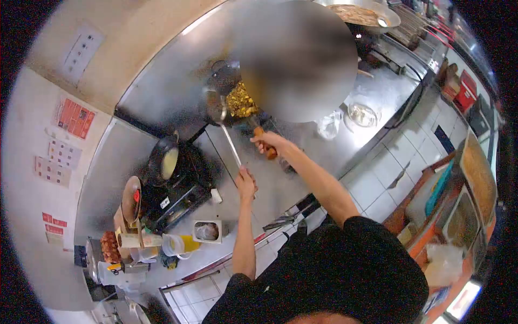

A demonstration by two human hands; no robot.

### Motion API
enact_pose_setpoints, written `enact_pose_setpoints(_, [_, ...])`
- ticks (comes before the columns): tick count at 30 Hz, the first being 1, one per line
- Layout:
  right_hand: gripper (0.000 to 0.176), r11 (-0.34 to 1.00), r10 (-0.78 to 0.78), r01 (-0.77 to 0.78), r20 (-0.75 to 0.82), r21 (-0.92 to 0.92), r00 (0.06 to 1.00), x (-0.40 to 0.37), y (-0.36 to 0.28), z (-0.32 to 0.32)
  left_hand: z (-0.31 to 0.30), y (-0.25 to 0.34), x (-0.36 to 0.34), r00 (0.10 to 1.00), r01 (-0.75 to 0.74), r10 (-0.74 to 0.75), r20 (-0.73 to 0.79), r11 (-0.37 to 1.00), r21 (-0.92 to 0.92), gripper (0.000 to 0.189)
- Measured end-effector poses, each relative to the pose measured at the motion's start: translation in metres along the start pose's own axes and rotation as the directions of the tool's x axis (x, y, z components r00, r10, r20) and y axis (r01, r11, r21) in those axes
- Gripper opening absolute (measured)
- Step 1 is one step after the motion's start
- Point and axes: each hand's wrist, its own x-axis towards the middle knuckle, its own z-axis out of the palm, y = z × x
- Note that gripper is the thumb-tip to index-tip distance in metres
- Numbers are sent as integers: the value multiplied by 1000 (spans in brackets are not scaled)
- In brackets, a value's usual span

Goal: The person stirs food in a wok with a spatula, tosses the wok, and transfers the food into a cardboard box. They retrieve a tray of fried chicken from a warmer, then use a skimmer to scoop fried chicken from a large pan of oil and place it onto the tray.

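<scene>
My left hand (246, 183) is closed around the long metal handle of a ladle (231, 143), whose bowl reaches the left side of a dark wok (218, 81). Chopped yellow-brown food (240, 101) lies in the wok beside the ladle. My right hand (267, 144) grips the wok's wooden handle (271, 154), to the right of the ladle. A large blurred grey round patch covers the wok's right side and what lies behind it.
On the left, a small black pan (169, 159) with pale yellow contents sits over a burner. Nearer stand a metal container (207, 231) and a jug of yellow liquid (183, 244). A large pan (362, 15) is at the back right; a clear bowl (361, 115) is on the right counter.
</scene>
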Motion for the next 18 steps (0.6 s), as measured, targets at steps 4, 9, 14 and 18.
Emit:
enact_pose_setpoints(4, [18, 976, -129, 122, -27, -179, 991, 1, 4, 23, -23, 9, 9, 993, 62, -63, 105, 998, 13, 46])
enact_pose_setpoints(9, [16, 969, -203, 180, -135, -167, 970, -25, 25, 66, -81, 10, 9, 971, 32, 6, 238, 987, -156, 37])
enact_pose_setpoints(14, [22, 938, -345, 332, -185, -99, 920, -138, 95, 93, -152, 18, -94, 927, 93, 76, 367, 902, -421, 36])
enact_pose_setpoints(18, [17, 882, -427, 471, -398, 15, 812, -279, 193, 149, -170, 10, -185, 937, -36, 111, 333, 974, -222, 34])
